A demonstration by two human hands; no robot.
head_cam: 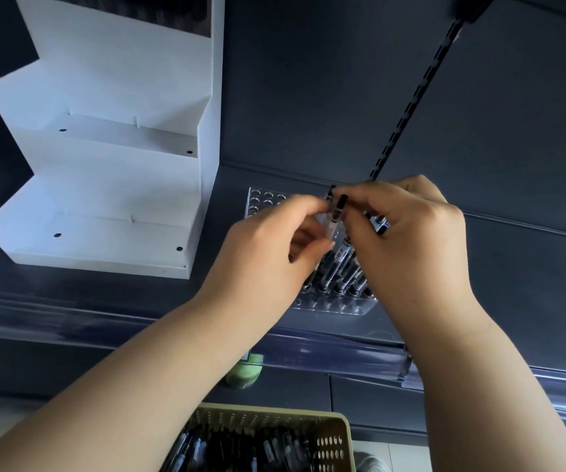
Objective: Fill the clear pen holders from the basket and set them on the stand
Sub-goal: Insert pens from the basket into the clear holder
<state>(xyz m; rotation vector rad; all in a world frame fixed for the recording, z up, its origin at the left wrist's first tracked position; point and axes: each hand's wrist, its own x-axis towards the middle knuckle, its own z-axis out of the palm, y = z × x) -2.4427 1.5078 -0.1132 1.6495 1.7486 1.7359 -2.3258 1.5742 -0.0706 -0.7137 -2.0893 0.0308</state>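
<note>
A clear pen holder [268,199] with rows of round holes lies on the dark shelf, partly behind my hands; several black-capped pens [339,277] stand in its near rows. My left hand [268,253] and my right hand [407,240] meet above it, both pinching one pen [337,212] with a black cap. A second dark pen [380,224] shows under my right fingers; whether they hold it I cannot tell. The white stepped stand [104,185] sits to the left with bare steps. The tan basket [329,441] of pens is at the bottom.
A black slotted rail [414,100] runs up the dark back panel to the upper right. A clear price strip [70,315] lines the shelf's front edge. A green object [244,373] sits below the shelf near my left forearm.
</note>
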